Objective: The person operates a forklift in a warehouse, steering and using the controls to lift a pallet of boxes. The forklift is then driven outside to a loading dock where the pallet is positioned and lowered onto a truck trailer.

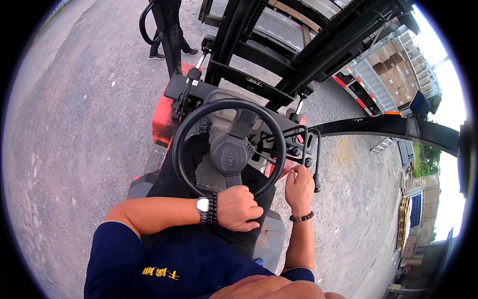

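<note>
My left hand (238, 208) is closed in a loose fist over the bottom of the black steering wheel (181, 149). Its fingertips are hidden, so I cannot tell whether they wrap the rim. A watch (203, 206) and dark beads circle that wrist. To the right of the wheel, my right hand (298, 192) is closed around the lower end of a black bent lever (304, 142). A second bent lever (317, 167) with a thick black grip stands just right of it, apart from the hand. A brown bead bracelet (301, 217) sits on my right wrist.
Ahead rises the black forklift mast (259, 62). A person's legs (183, 37) stand beyond the front left post. At the far right are a truck bed (366, 89) with stacked cartons (396, 74) and wooden pallets (403, 222). Grey ground (84, 139) lies around the forklift.
</note>
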Demonstrator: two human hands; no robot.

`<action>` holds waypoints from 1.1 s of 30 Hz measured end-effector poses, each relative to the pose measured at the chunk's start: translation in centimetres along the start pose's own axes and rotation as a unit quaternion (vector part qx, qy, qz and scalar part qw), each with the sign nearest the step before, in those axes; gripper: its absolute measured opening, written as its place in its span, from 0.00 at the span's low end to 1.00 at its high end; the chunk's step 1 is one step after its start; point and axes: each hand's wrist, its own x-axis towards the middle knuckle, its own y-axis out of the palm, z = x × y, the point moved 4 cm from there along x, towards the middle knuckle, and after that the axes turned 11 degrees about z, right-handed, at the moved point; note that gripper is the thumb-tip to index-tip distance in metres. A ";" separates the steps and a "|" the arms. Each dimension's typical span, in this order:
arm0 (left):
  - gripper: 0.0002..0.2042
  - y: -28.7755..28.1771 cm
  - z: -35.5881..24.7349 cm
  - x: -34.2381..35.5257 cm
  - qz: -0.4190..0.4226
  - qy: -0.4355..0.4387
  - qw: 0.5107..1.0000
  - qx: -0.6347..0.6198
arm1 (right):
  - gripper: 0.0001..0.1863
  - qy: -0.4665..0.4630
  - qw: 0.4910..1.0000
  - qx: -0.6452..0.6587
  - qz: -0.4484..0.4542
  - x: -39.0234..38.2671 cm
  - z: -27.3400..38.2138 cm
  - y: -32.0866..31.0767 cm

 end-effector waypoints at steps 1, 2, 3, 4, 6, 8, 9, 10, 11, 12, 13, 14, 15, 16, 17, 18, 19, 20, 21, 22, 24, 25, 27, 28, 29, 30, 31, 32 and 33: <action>0.18 -1.3 0.0 -3.3 -0.005 -0.003 1.000 -0.003 | 0.07 0.017 1.000 -0.012 0.005 -1.1 0.1 0.9; 0.18 -2.9 -0.1 -6.1 -0.002 -0.023 1.000 0.001 | 0.07 0.029 0.999 -0.020 0.012 -1.9 0.2 1.9; 0.16 -5.1 -0.4 -7.9 -0.006 -0.065 0.997 0.033 | 0.08 0.026 0.999 -0.024 0.001 -2.6 0.4 2.3; 0.17 -6.7 0.2 -9.2 -0.038 -0.090 0.994 0.055 | 0.08 0.019 1.000 -0.022 -0.004 -2.4 0.2 2.3; 0.18 -9.8 1.5 -10.1 -0.103 -0.135 0.983 0.071 | 0.08 0.003 1.000 -0.013 -0.014 -1.8 -0.3 2.0; 0.18 -11.3 2.3 -9.7 -0.117 -0.158 0.977 0.082 | 0.09 0.001 1.000 -0.008 -0.009 -1.3 -0.7 1.8; 0.18 -11.1 2.5 -9.6 -0.106 -0.167 0.978 0.070 | 0.09 0.004 1.000 -0.009 -0.005 -1.4 -1.0 1.9; 0.18 -10.8 2.4 -9.2 -0.091 -0.157 0.981 0.072 | 0.09 0.008 1.000 -0.011 -0.001 -1.4 -1.4 2.1; 0.18 -10.1 2.2 -8.6 -0.076 -0.146 0.984 0.070 | 0.10 0.009 1.000 -0.015 -0.009 -1.6 -1.6 2.1; 0.18 -9.4 1.9 -8.2 -0.062 -0.135 0.986 0.069 | 0.10 0.008 1.000 -0.019 -0.017 -1.6 -1.5 2.3; 0.19 -8.1 1.4 -7.3 -0.033 -0.120 0.989 0.074 | 0.10 0.008 0.999 -0.023 -0.025 -1.7 -1.4 2.4; 0.18 -6.2 1.3 -6.9 0.012 -0.093 0.994 0.052 | 0.11 0.020 0.999 -0.023 -0.023 -1.8 -1.1 2.4; 0.17 -4.7 0.8 -5.8 0.055 -0.050 0.996 0.045 | 0.11 0.033 0.999 -0.023 -0.021 -1.9 -0.7 2.3; 0.16 -2.8 0.7 -4.8 0.051 -0.010 0.998 0.043 | 0.11 0.045 0.999 -0.023 -0.020 -2.0 -0.4 2.4; 0.14 -1.4 0.7 -3.2 0.063 -0.002 0.997 0.037 | 0.11 0.034 0.998 -0.034 -0.032 -2.1 -0.5 2.6; 0.14 0.0 1.1 -1.2 0.071 0.010 0.997 0.032 | 0.11 0.038 0.998 -0.040 -0.031 -2.2 -0.4 2.8; 0.13 0.6 1.3 1.3 0.083 0.025 0.996 0.038 | 0.11 0.043 0.998 -0.046 -0.030 -2.2 -0.4 3.1; 0.14 1.1 2.2 3.6 0.075 0.012 0.997 0.018 | 0.11 0.043 0.998 -0.049 -0.027 -2.0 -0.2 3.5; 0.14 1.6 3.2 6.0 0.052 0.017 0.999 0.003 | 0.11 0.060 0.996 -0.057 -0.020 -2.3 -1.4 4.2; 0.14 0.7 3.9 8.3 0.008 0.017 0.999 0.050 | 0.12 0.013 0.997 -0.058 -0.044 -2.5 -1.1 4.6; 0.13 -1.9 6.6 12.3 -0.064 -0.007 0.997 0.047 | 0.12 -0.072 0.991 -0.065 -0.093 -3.1 -0.7 5.0; 0.13 -4.1 8.1 13.4 -0.085 -0.020 0.994 0.060 | 0.12 -0.013 0.996 -0.015 -0.083 -2.8 -1.3 5.6; 0.13 -9.7 10.5 13.7 -0.142 -0.076 0.981 0.105 | 0.12 0.013 0.998 -0.022 -0.049 -2.4 -0.4 5.2; 0.13 -12.4 11.0 13.1 -0.144 -0.108 0.979 0.097 | 0.13 0.031 0.999 -0.028 -0.035 -2.5 -0.3 4.8; 0.14 -14.2 12.2 11.8 -0.181 -0.112 0.973 0.086 | 0.13 0.021 0.999 -0.022 -0.036 -2.4 -0.1 4.7; 0.14 -15.6 12.4 10.6 -0.185 -0.132 0.971 0.079 | 0.13 0.027 0.998 -0.027 -0.039 -2.9 -0.3 4.5; 0.15 -16.8 12.1 9.0 -0.208 -0.130 0.967 0.067 | 0.12 0.033 0.998 -0.033 -0.043 -3.5 -0.4 4.3; 0.15 -18.2 11.7 6.4 -0.222 -0.158 0.959 0.072 | 0.12 0.022 0.999 -0.029 -0.040 -3.1 -0.2 4.8; 0.15 -18.8 11.1 4.4 -0.227 -0.175 0.954 0.085 | 0.12 0.019 0.998 -0.031 -0.044 -3.3 -0.2 4.5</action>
